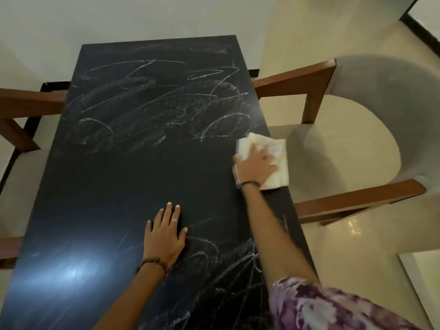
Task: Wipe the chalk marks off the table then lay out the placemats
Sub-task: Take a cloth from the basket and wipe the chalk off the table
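Roughly the middle band of the desk [100, 186] looks wiped, chalk marks [154, 108] remaining far and near, while the right hand [256, 169] presses its spread grip onto the white cloth [277, 173] at the right edge, the left hand [164, 236] lies flat, and no placemats appear.

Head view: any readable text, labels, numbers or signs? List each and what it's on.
None readable.
Table: chalk marks are scribbles only, no letters or digits.
Cloth under the right hand: no label visible.
Left hand ring and bracelet: no text.
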